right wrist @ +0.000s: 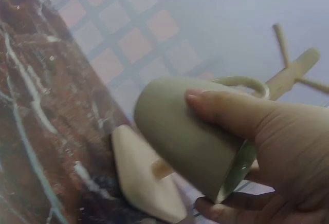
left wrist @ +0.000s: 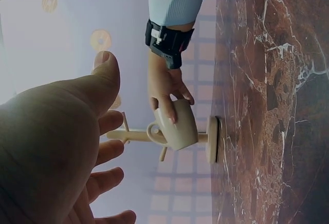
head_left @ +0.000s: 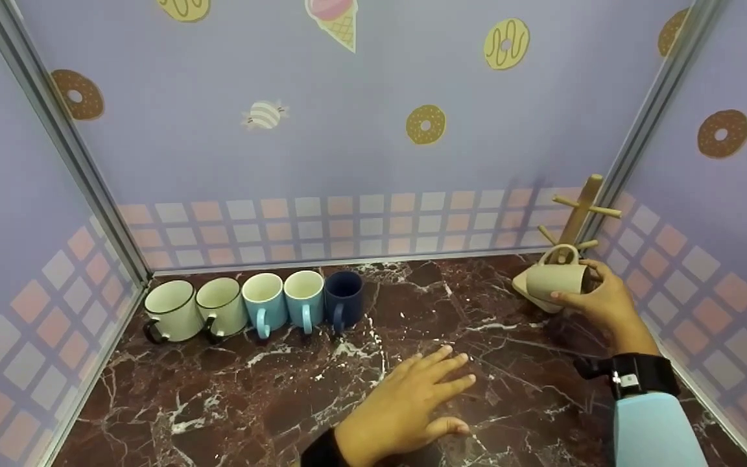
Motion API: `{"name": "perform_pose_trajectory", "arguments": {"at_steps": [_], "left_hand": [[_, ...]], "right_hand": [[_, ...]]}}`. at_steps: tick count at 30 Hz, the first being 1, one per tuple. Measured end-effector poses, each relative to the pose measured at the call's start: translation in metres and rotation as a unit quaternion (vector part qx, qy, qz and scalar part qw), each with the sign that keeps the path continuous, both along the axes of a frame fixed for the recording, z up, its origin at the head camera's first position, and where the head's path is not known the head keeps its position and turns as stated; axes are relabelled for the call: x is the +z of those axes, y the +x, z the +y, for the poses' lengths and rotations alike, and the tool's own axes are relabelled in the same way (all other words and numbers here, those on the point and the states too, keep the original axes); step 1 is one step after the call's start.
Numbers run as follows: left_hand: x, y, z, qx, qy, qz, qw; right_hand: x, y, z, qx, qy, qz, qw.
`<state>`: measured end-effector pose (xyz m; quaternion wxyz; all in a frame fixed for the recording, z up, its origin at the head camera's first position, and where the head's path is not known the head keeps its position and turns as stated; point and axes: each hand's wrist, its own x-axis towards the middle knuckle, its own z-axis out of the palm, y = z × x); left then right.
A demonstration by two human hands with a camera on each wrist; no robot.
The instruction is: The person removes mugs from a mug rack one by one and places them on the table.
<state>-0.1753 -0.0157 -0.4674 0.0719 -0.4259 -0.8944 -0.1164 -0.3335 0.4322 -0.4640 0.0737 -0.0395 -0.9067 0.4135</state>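
Note:
At the right back, my right hand (head_left: 607, 303) grips a cream mug (head_left: 552, 282) by its rim end, thumb on the outer wall. The mug lies on its side in the air, mouth toward the palm and handle upward. Behind it stands a wooden mug tree (head_left: 580, 217) with several pegs; the mug hides part of its post. In the right wrist view the mug's closed end (right wrist: 154, 106) hangs over the tree's pale base (right wrist: 141, 178). My left hand (head_left: 412, 402), fingers spread and holding nothing, hovers over the front middle of the table.
Along the back left runs a row of mugs: two white ones with black handles (head_left: 172, 318), two light blue ones (head_left: 268, 312) and a dark blue one (head_left: 345, 303). Patterned walls (head_left: 373, 162) enclose the dark red marbled table (head_left: 231, 402).

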Motion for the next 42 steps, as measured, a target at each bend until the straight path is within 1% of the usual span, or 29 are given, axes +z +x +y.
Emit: {"name": "perform_pose_trajectory", "arguments": {"at_steps": [3,8,9,11,14,17,20,22,24,26,28,30,33,35,38,40,42], "left_hand": [[0.001,0.000,0.001,0.002,0.000,0.002,1.0000],[0.002,0.000,0.002,0.012,-0.004,0.007,0.9999],[0.001,0.000,0.002,0.015,-0.004,0.008,0.9998],[0.002,0.000,0.001,0.022,-0.001,0.013,0.9997],[0.003,-0.002,-0.001,0.038,0.010,0.031,0.9988],[0.007,-0.002,-0.004,0.061,0.027,0.059,0.9960],[0.011,-0.001,-0.007,0.088,0.047,0.090,0.9909],[0.015,0.000,-0.008,0.108,0.058,0.107,0.9866],[0.018,-0.001,-0.010,0.131,0.068,0.120,0.9817],[0.019,-0.004,-0.013,0.162,0.076,0.138,0.9743],[0.020,-0.008,-0.017,0.194,0.087,0.163,0.9634],[0.020,-0.013,-0.021,0.223,0.102,0.198,0.9490],[0.018,-0.020,-0.027,0.261,0.117,0.254,0.9241],[0.016,-0.026,-0.030,0.280,0.123,0.281,0.9095],[0.013,-0.032,-0.033,0.299,0.127,0.308,0.8943],[0.011,-0.035,-0.035,0.302,0.129,0.322,0.8880],[0.008,-0.037,-0.038,0.290,0.136,0.337,0.8851]], "right_hand": [[0.015,0.009,-0.004,0.017,0.013,-0.008,1.000],[0.044,0.022,-0.014,0.058,0.071,-0.019,0.996],[0.050,0.024,-0.018,0.069,0.088,-0.019,0.994],[0.061,0.027,-0.028,0.092,0.102,-0.017,0.990],[0.074,0.029,-0.050,0.118,0.106,-0.013,0.987],[0.081,0.027,-0.077,0.131,0.107,0.002,0.986],[0.084,0.023,-0.106,0.131,0.099,0.013,0.986],[0.085,0.021,-0.126,0.127,0.087,0.018,0.988],[0.085,0.020,-0.146,0.122,0.063,0.016,0.990],[0.084,0.018,-0.165,0.119,0.045,0.016,0.992],[0.081,0.018,-0.183,0.129,0.018,0.018,0.991],[0.079,0.017,-0.200,0.141,-0.013,0.016,0.990],[0.077,0.020,-0.221,0.165,-0.046,0.023,0.985],[0.076,0.023,-0.232,0.172,-0.047,0.032,0.984],[0.077,0.029,-0.245,0.181,-0.051,0.040,0.981],[0.077,0.032,-0.253,0.187,-0.055,0.037,0.980],[0.078,0.036,-0.259,0.195,-0.061,0.031,0.978]]}}
